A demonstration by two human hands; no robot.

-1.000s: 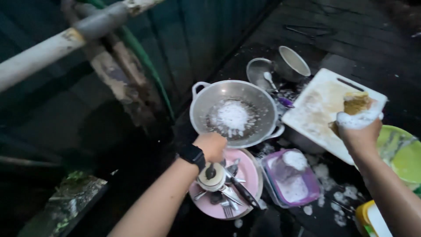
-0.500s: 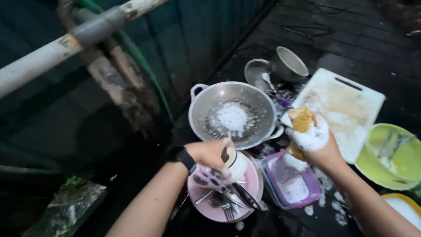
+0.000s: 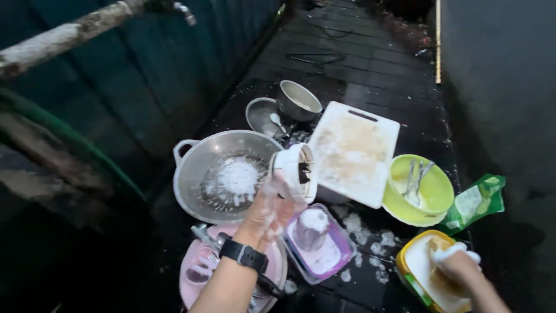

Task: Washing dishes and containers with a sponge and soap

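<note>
While my left hand, soapy and wearing a black watch, clamps a white cup tipped on its side just right of the foamy metal wok, my right hand presses closed on a sponge in the yellow tub at near right. Behind the cup lies a white board.

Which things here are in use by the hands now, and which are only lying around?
In use: left hand holds white cup; right hand presses sponge into yellow tub.

Lying about: wok, cutting board, green bowl, purple box, pink plate.
</note>
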